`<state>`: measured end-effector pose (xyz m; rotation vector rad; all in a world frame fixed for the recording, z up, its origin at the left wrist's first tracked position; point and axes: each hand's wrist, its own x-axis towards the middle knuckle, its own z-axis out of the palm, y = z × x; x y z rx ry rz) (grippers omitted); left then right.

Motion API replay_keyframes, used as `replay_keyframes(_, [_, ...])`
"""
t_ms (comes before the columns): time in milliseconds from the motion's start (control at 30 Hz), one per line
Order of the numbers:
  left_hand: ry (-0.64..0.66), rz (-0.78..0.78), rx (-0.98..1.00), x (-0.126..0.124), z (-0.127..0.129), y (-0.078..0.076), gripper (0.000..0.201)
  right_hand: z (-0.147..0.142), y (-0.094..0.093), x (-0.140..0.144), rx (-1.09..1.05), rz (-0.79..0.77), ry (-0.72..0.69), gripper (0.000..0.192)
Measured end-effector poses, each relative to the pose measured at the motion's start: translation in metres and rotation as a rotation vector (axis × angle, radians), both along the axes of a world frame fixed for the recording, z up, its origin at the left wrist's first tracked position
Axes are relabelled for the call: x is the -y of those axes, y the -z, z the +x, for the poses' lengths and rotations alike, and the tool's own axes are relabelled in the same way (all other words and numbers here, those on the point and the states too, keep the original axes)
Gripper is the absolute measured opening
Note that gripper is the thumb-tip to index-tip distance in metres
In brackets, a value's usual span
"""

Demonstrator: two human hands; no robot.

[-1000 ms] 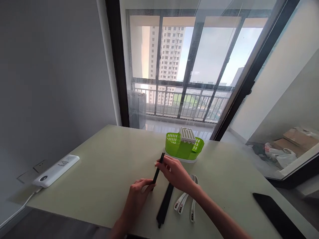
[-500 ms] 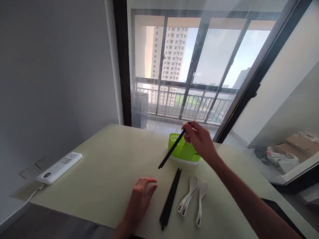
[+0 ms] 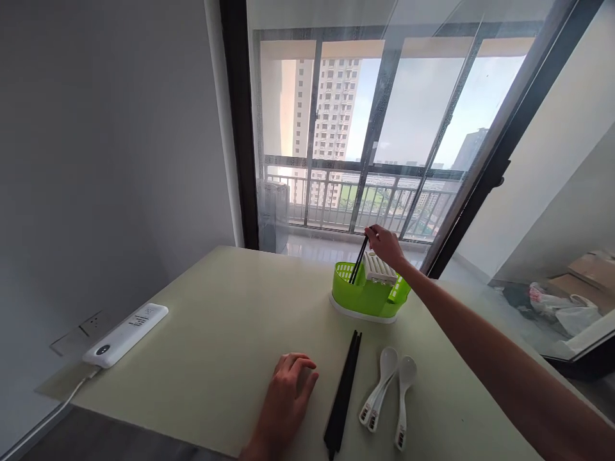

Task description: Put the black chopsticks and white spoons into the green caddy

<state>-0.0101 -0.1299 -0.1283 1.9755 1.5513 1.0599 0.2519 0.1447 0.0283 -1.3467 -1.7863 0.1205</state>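
Observation:
My right hand [image 3: 384,244] is closed on the upper ends of a pair of black chopsticks [image 3: 359,259]. Their lower ends reach into the left compartment of a green utensil holder [image 3: 360,299], which has a white base and a white slotted piece [image 3: 379,267] on top. My left hand [image 3: 289,390] rests on the table with its fingers loosely curved and apart, holding nothing. Just right of it lies a bundle of black chopsticks [image 3: 343,397]. Several white spoons [image 3: 387,365] with printed handles lie to the right of that bundle.
A white power strip [image 3: 125,336] with a cable lies at the left edge of the pale table [image 3: 230,320]. Behind the table stands a dark-framed glass door [image 3: 239,128]. Boxes and bags [image 3: 562,304] sit on the floor at the right.
My right hand has carried the chopsticks from in front of the holder to above it, and their tips now dip inside. My left hand stays by the bundle. The view has shifted slightly.

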Motion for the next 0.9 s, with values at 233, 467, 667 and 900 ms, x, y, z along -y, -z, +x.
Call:
replay_keyframes(233, [-0.005,0.001,-0.036,0.001,0.001,-0.002,0.019,-0.002,0.009,-0.011,0.026,-0.103,0.007,0.033])
replay_keyframes(467, [0.014,0.017,-0.063,-0.001,0.0,-0.003,0.018,-0.02,-0.038,0.046,0.013,0.046,-0.04,0.032])
replay_keyframes(667, [0.045,-0.023,-0.122,0.0,0.005,-0.005,0.021,-0.018,-0.038,0.167,0.282,0.096,-0.563,0.025])
replay_keyframes(900, [0.054,-0.064,-0.24,-0.001,0.021,-0.002,0.018,0.018,0.074,0.263,-0.021,-0.261,-0.368,0.029])
